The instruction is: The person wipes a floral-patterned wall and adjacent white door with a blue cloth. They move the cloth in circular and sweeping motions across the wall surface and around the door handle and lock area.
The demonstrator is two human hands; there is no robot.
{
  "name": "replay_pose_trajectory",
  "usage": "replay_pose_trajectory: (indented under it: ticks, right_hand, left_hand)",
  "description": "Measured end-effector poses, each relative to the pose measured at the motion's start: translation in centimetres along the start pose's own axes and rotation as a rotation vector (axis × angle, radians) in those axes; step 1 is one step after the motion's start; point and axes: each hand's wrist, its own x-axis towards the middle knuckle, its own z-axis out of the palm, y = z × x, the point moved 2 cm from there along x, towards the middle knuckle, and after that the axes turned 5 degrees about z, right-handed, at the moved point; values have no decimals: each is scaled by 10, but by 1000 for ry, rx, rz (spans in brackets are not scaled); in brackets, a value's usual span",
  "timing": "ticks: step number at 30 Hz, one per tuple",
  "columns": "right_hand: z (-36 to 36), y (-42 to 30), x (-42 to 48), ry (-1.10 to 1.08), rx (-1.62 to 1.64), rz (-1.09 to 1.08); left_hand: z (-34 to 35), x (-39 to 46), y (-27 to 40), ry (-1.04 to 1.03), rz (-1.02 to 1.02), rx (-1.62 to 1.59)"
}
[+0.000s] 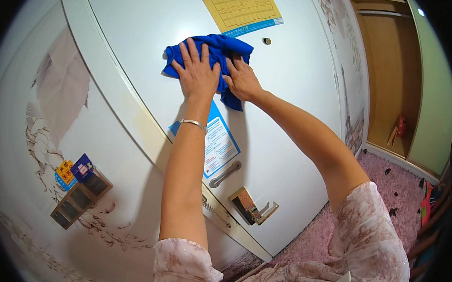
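A crumpled blue cloth (231, 48) lies pressed against the white door (289, 117), below a yellow and blue floor-plan sign (249, 12). My left hand (199, 71) holds the cloth flat to the door with its fingers spread. Close beside it, my right hand (243, 78) presses on the cloth's right part, with some fingertips hidden in its folds. Under my left forearm, a blue and white printed notice (220, 144) is partly covered. A grey pull handle (225, 174) and a metal lock plate with a lever (251, 206) sit lower on the door.
A door chain (216, 210) hangs by the frame. On the left wall is a switch panel (80, 200) with cards (82, 168) tucked at its top. A round brass peephole (267, 40) is right of the cloth. An open wardrobe (387, 73) stands right, beyond pink carpet (380, 181).
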Motion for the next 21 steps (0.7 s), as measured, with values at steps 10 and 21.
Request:
replay_pose_trajectory:
  ticks: [10, 21]
  right_hand:
    - [24, 90, -169, -159, 177, -82]
    - [0, 99, 25, 264, 264, -263]
  left_hand:
    - [44, -101, 90, -248, 660, -210]
    - [38, 56, 72, 62, 301, -85]
